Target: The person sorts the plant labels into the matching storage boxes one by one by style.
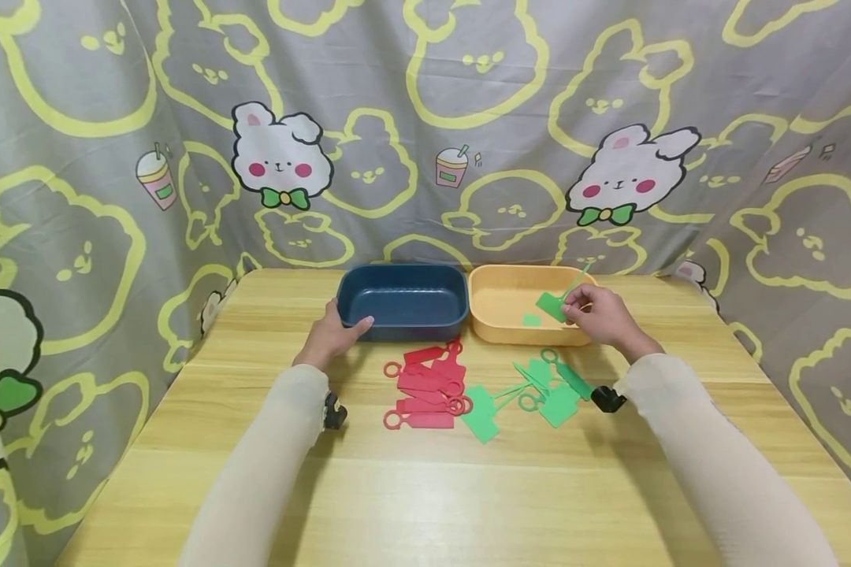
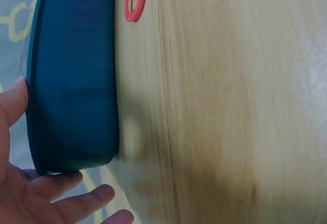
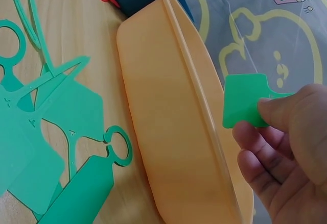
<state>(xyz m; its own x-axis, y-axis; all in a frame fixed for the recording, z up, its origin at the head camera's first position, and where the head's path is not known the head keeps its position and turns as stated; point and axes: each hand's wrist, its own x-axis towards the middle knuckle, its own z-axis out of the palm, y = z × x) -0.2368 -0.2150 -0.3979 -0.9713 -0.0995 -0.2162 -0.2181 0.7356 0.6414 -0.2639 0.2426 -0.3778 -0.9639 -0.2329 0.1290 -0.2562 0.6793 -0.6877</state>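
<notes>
My left hand [image 1: 328, 339] holds the near left corner of a dark blue plastic bin [image 1: 418, 333]. Its thumb lies over the rim and its fingers touch the end wall. Over the orange-yellow bin [image 1: 518, 335], my right hand [image 1: 601, 316] pinches a green plastic tag [image 3: 244, 101] between thumb and fingers. The tag has a flat square plate and a thin stem. Inside the yellow bin lies another green piece [image 1: 531, 320], partly hidden by the front wall. The blue bin shows nothing inside.
A pile of red ring-ended tags [image 1: 429, 420] lies on the wooden table [image 1: 425, 504] before the blue bin. Right of it, several green tags [image 1: 481, 417] overlap before the yellow bin. A patterned curtain [image 1: 397, 157] hangs behind the bins, which stand side by side.
</notes>
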